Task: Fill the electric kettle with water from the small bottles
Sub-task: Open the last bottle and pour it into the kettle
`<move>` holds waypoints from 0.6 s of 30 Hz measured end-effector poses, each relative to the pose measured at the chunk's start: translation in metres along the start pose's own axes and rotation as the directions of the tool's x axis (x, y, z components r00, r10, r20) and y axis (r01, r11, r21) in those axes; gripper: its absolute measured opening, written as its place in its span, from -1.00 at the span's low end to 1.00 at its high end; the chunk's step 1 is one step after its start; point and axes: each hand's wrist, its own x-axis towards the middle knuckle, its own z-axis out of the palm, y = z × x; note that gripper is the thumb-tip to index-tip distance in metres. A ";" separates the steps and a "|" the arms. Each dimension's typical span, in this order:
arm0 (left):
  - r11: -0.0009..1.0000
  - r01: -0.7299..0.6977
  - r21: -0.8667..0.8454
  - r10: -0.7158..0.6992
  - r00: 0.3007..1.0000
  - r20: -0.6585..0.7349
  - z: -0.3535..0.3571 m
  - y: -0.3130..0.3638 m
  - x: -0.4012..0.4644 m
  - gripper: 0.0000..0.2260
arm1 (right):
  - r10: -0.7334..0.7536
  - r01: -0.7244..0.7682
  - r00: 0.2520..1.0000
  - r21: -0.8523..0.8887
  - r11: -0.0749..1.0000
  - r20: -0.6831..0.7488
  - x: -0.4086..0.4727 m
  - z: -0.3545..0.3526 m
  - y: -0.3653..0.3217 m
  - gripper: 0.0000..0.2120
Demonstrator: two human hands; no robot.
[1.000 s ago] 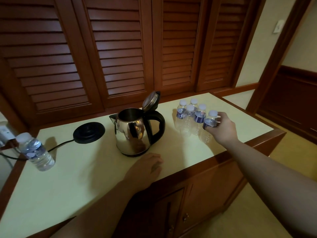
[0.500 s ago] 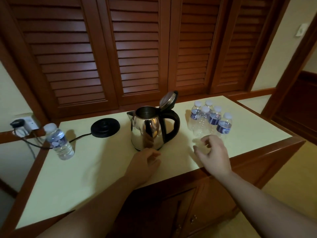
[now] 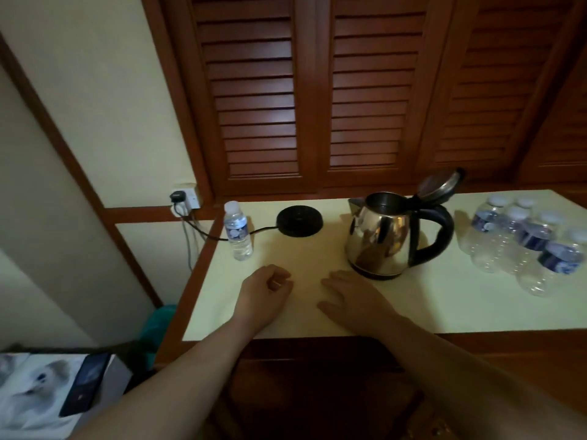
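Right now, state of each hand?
Left hand: fingers loosely curled, holding nothing, resting on the countertop.
Right hand: fingers relaxed and flat on the countertop, holding nothing, near the electric kettle.

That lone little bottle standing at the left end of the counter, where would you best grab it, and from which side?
Probably round its clear ribbed body, just below the label. The lone bottle stands upright with its white cap on, so fingers can wrap it sideways. Come from the front right, where the left hand rests on bare counter; the black cord runs behind it.
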 end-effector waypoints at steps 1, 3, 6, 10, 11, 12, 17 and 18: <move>0.999 0.038 0.011 -0.038 0.999 -0.016 -0.007 -0.007 0.001 -0.90 | 0.005 -0.005 1.000 -0.026 1.000 0.013 0.005 0.003 -0.005 -0.34; 0.993 0.115 0.008 -0.115 0.992 -0.057 -0.019 -0.021 0.005 -0.91 | 0.012 -0.010 1.000 -0.077 0.997 0.020 0.009 0.005 -0.010 -0.32; 0.961 0.223 -0.166 -0.244 0.963 -0.115 -0.035 -0.033 0.017 -0.85 | 0.026 -0.024 0.999 -0.056 0.998 0.038 0.007 0.007 -0.005 -0.32; 0.907 0.355 -0.228 -0.401 0.893 -0.204 -0.059 -0.032 0.042 -0.55 | 0.030 -0.030 0.999 -0.001 1.000 0.043 0.005 0.008 -0.001 -0.32; 0.902 0.361 -0.237 -0.409 0.892 -0.195 -0.063 -0.032 0.050 -0.47 | 0.030 -0.030 0.999 0.000 1.000 0.038 0.006 0.008 -0.001 -0.32; 0.900 0.369 -0.230 -0.412 0.894 -0.178 -0.066 -0.033 0.058 -0.37 | 0.032 -0.033 0.999 0.001 0.999 0.036 0.005 0.008 -0.001 -0.32; 0.930 0.303 -0.209 -0.325 0.942 -0.084 -0.069 -0.026 0.076 -0.12 | 0.047 -0.048 0.998 0.034 0.998 0.045 0.006 0.008 0.001 -0.32; 0.940 0.267 -0.214 -0.287 0.956 -0.065 -0.068 -0.024 0.076 -0.22 | 0.048 -0.049 0.998 0.042 0.998 0.045 0.006 0.008 0.001 -0.32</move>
